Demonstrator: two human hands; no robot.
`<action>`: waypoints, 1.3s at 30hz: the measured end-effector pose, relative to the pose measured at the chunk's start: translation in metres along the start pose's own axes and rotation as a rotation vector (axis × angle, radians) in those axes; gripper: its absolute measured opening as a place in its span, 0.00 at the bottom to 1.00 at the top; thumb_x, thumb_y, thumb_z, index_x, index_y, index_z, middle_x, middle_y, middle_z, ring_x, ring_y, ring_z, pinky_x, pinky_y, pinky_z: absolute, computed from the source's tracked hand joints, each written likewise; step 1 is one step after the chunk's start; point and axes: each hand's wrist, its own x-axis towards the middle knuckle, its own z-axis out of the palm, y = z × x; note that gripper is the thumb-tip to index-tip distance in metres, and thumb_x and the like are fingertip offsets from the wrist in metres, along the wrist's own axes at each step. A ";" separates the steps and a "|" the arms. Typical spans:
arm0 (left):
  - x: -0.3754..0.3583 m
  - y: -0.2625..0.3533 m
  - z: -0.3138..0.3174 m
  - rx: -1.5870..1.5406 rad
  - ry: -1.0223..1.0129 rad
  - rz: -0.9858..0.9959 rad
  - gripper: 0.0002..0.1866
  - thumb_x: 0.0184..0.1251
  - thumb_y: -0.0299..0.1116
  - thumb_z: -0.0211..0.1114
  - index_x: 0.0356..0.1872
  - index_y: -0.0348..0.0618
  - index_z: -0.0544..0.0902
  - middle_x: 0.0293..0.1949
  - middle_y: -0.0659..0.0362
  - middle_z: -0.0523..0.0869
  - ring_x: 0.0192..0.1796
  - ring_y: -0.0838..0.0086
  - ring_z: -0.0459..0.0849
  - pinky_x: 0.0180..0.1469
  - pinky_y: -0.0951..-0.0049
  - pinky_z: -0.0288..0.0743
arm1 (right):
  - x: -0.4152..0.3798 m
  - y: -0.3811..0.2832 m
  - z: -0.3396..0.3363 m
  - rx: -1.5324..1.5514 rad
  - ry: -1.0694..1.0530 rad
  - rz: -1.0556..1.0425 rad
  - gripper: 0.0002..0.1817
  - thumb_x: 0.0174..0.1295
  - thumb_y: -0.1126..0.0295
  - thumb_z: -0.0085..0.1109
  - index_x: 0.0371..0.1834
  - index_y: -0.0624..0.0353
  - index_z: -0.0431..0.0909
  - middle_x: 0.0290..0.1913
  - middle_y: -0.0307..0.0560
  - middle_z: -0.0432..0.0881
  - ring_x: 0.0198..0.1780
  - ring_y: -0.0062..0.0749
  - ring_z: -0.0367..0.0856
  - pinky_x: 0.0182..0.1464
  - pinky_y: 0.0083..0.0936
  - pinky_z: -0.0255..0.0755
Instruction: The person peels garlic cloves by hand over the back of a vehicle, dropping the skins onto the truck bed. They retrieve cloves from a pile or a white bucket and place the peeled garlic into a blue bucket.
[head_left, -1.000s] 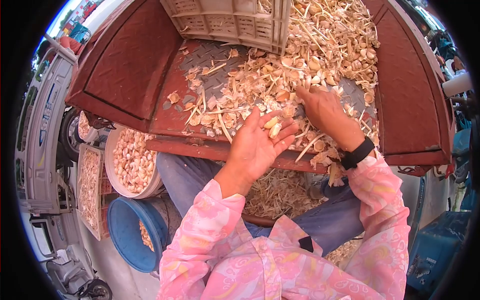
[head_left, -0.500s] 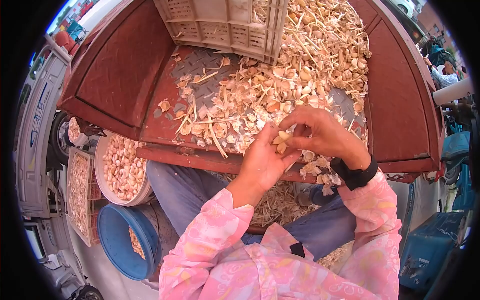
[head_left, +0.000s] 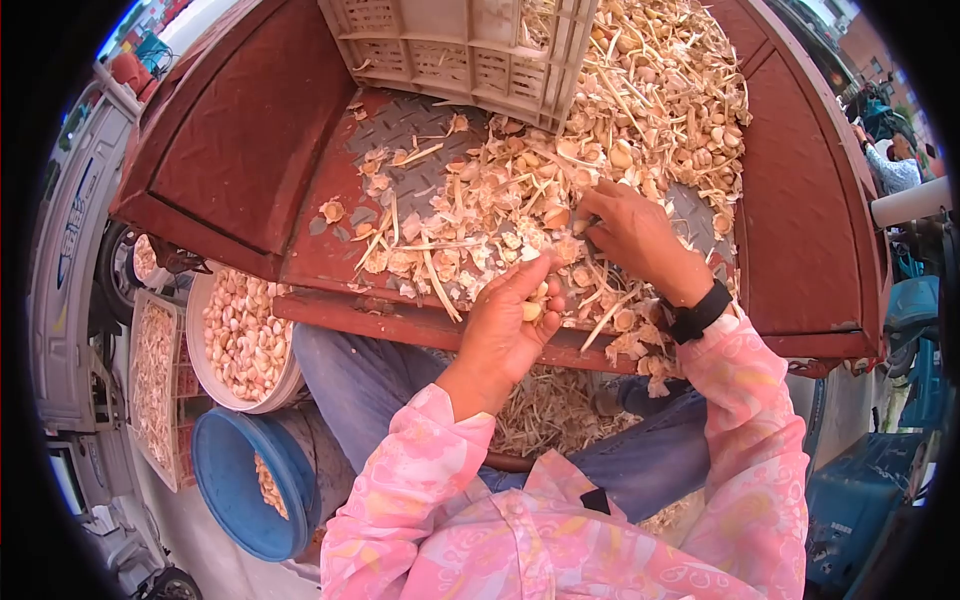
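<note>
My left hand (head_left: 508, 325) is curled around pale garlic cloves (head_left: 534, 303), which show between the thumb and fingers. It hovers over the front lip of the red metal bed. To its right and a little farther in, my right hand (head_left: 640, 235) reaches down at the near side of the garlic pile (head_left: 650, 110), which mixes bulbs, loose cloves, dry skins and stalks. Its fingers are bent together among the skins. What they hold, if anything, is hidden.
A slatted plastic crate (head_left: 470, 60) stands tilted on the bed. At left are a white bucket (head_left: 245, 340) full of cloves, a blue bucket (head_left: 255, 485) with some cloves inside, and a crate (head_left: 158, 390) of garlic bits. Red side walls (head_left: 810, 200) flank the bed.
My right hand has left the cloves at my left hand and moved right and up to the pile. My left hand has closed around the cloves and dropped slightly.
</note>
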 end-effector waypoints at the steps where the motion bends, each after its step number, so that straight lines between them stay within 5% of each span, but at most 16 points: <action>1: 0.000 0.000 0.002 0.008 -0.005 0.000 0.13 0.67 0.36 0.59 0.47 0.39 0.77 0.28 0.62 0.79 0.28 0.79 0.79 0.25 0.86 0.77 | -0.004 0.000 -0.003 0.129 0.018 -0.014 0.10 0.50 0.77 0.57 0.36 0.58 0.74 0.37 0.45 0.76 0.43 0.41 0.77 0.43 0.33 0.71; 6: 0.001 -0.009 0.013 0.096 0.020 0.017 0.14 0.66 0.35 0.60 0.50 0.41 0.76 0.34 0.61 0.82 0.30 0.81 0.79 0.27 0.89 0.74 | -0.020 -0.014 -0.016 0.651 0.056 -0.064 0.10 0.52 0.79 0.59 0.37 0.59 0.74 0.39 0.41 0.76 0.43 0.32 0.75 0.48 0.27 0.68; 12: 0.006 -0.013 0.013 0.109 -0.112 0.043 0.12 0.64 0.33 0.62 0.47 0.42 0.77 0.35 0.63 0.82 0.31 0.83 0.79 0.28 0.89 0.74 | -0.032 -0.027 -0.023 0.612 0.157 -0.294 0.11 0.53 0.81 0.58 0.39 0.60 0.76 0.39 0.44 0.77 0.41 0.35 0.76 0.45 0.28 0.70; 15: -0.001 -0.017 0.016 0.108 -0.098 0.106 0.12 0.63 0.31 0.64 0.46 0.41 0.77 0.34 0.64 0.82 0.32 0.84 0.80 0.29 0.89 0.74 | -0.045 -0.036 -0.024 0.691 0.139 0.008 0.09 0.55 0.80 0.57 0.40 0.60 0.76 0.36 0.45 0.77 0.37 0.35 0.77 0.39 0.26 0.70; 25: -0.012 -0.024 0.012 0.247 -0.154 0.208 0.11 0.63 0.33 0.64 0.43 0.40 0.78 0.34 0.63 0.83 0.31 0.85 0.79 0.28 0.89 0.71 | -0.058 -0.044 -0.027 0.485 0.112 -0.156 0.04 0.57 0.76 0.57 0.34 0.61 0.74 0.28 0.48 0.74 0.30 0.43 0.75 0.32 0.32 0.67; 30: -0.081 0.010 -0.023 0.131 -0.123 0.297 0.10 0.64 0.34 0.62 0.42 0.43 0.78 0.36 0.60 0.81 0.32 0.81 0.77 0.27 0.89 0.71 | -0.061 -0.066 -0.020 0.614 -0.119 -0.211 0.05 0.57 0.73 0.57 0.32 0.64 0.74 0.27 0.47 0.72 0.28 0.37 0.72 0.30 0.29 0.64; 33: -0.169 0.052 -0.082 -0.115 -0.128 0.566 0.10 0.67 0.36 0.59 0.42 0.41 0.77 0.40 0.55 0.76 0.36 0.76 0.74 0.29 0.85 0.76 | -0.065 -0.059 -0.004 0.550 -0.164 -0.208 0.04 0.58 0.75 0.55 0.31 0.64 0.72 0.27 0.47 0.70 0.28 0.38 0.70 0.31 0.28 0.62; 37: -0.292 0.082 -0.178 -0.160 0.163 1.025 0.10 0.67 0.35 0.59 0.41 0.39 0.77 0.39 0.53 0.79 0.36 0.71 0.78 0.33 0.78 0.81 | -0.070 -0.058 0.011 0.516 -0.157 -0.228 0.04 0.59 0.76 0.55 0.32 0.65 0.72 0.27 0.46 0.71 0.29 0.34 0.70 0.33 0.25 0.63; 39: -0.327 0.081 -0.222 0.065 0.837 1.188 0.11 0.64 0.37 0.63 0.41 0.42 0.78 0.39 0.55 0.80 0.41 0.70 0.78 0.44 0.72 0.77 | -0.072 -0.061 0.011 0.515 -0.208 -0.179 0.03 0.59 0.76 0.54 0.32 0.65 0.72 0.27 0.45 0.71 0.29 0.32 0.70 0.33 0.24 0.63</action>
